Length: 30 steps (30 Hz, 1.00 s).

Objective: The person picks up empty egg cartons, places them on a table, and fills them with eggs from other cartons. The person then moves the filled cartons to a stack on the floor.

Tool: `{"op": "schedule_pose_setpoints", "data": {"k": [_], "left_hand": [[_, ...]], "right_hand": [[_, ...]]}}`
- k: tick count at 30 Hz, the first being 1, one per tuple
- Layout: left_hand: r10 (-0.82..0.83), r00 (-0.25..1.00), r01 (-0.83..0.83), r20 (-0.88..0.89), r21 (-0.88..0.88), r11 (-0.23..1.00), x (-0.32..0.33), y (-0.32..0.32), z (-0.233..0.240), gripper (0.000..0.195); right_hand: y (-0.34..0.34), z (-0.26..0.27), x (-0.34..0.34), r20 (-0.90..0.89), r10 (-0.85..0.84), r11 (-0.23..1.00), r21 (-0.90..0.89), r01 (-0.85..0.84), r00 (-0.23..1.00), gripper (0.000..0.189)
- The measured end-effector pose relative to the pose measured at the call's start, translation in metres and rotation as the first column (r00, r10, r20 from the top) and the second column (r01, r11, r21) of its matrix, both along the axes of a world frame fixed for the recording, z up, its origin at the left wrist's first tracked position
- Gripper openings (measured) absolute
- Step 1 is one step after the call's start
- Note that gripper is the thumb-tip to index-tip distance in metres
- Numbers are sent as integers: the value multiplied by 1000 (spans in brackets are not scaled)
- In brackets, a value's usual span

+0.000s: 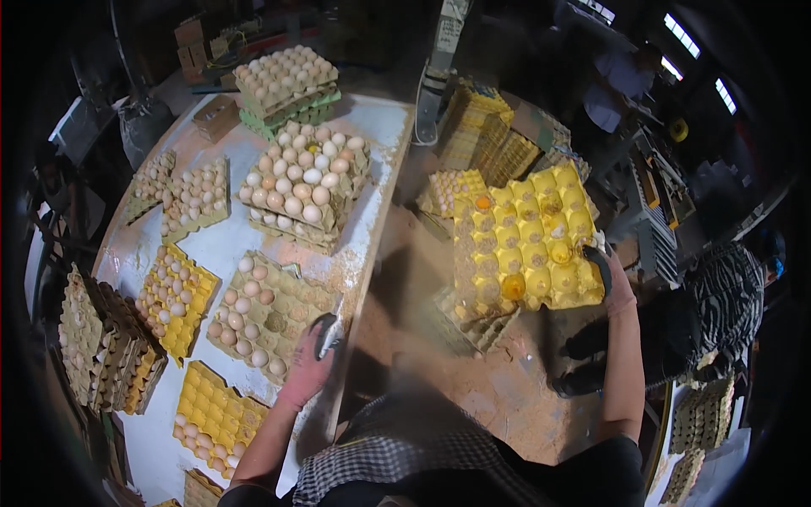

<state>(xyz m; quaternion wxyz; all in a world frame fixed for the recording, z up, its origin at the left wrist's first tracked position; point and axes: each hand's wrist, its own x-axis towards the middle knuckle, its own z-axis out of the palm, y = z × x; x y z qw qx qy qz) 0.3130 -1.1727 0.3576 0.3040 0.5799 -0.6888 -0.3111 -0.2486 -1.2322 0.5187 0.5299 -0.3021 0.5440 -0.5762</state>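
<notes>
With a pink and black glove on, my right hand [609, 272] grips the right edge of a yellow egg tray [532, 241], tilted in the air right of the table. Orange yolk and broken shell lie in several of its cups; it holds no whole eggs that I can see. My left hand [317, 355], gloved alike, is closed round a white object [331, 339], perhaps a piece of tray or cloth, at the table's edge. Beside it lies a grey pulp tray [275, 322] partly filled with white and brown eggs on its left side.
On the white table [374, 253] stand stacked egg trays [304, 184], a farther stack [285, 82], a wooden box [216, 118] and partly filled yellow trays [215, 405]. Trays are piled on the floor [475, 329]. A metal post [431, 95] rises by the table. A person in patterned clothing [728, 304] bends at right.
</notes>
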Motion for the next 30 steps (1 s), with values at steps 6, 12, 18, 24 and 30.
{"op": "schedule_pose_setpoints", "data": {"k": [6, 12, 18, 24, 30], "left_hand": [[-184, 975, 181, -123, -36, 983, -79, -62, 48, 52], [-78, 994, 92, 78, -200, 976, -113, -119, 8, 58], [7, 996, -31, -91, -267, 963, -149, -197, 55, 62], [222, 971, -238, -90, -293, 926, -149, -240, 74, 61], [173, 968, -231, -181, -376, 897, -118, -294, 92, 68]], "right_hand": [[-38, 1, -15, 170, 72, 997, -15, -70, 983, 45], [-119, 26, 5, 68, 221, 975, -28, -219, 973, 48], [-222, 74, 39, -150, 437, 868, -189, -459, 887, 43], [-349, 83, 100, -448, 483, 805, -110, -582, 753, 49], [-401, 123, 184, -636, 550, 686, -26, -727, 542, 50]]}}
